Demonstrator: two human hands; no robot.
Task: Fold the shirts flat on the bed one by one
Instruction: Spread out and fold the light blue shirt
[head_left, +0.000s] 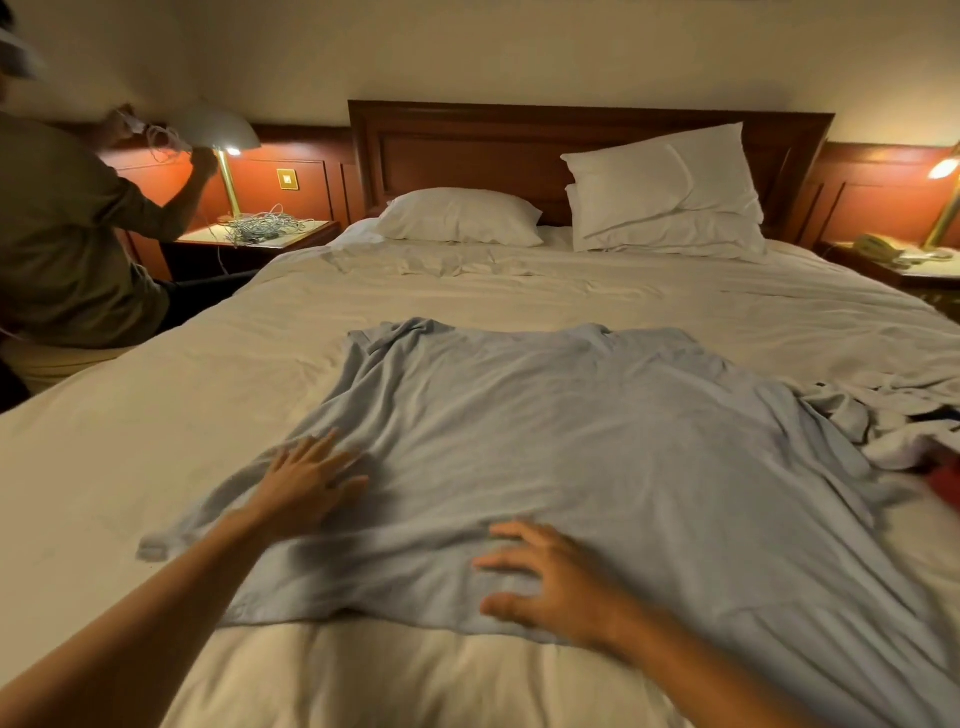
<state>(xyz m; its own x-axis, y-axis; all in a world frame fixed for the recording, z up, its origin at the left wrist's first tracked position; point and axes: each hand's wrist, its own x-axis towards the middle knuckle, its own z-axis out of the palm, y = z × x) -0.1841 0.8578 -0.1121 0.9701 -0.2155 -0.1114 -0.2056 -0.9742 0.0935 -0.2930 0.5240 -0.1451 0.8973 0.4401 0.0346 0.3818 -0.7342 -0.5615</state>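
Observation:
A light blue shirt (597, 441) lies spread out flat across the white bed (156, 441), its collar end toward the pillows. My left hand (306, 478) rests flat on the shirt's left part, fingers straight and spread. My right hand (550, 577) presses on the shirt near its lower hem, fingers spread. Neither hand grips the cloth. A heap of other crumpled clothes (893, 421), whitish with a bit of red, lies at the bed's right edge, touching the shirt's right sleeve.
Three white pillows (665, 192) lean at the wooden headboard (467, 145). Another person (67, 234) sits on the bed's far left corner handling cables by a lamp (223, 130). Nightstands flank the bed; the right one holds a telephone (878, 249).

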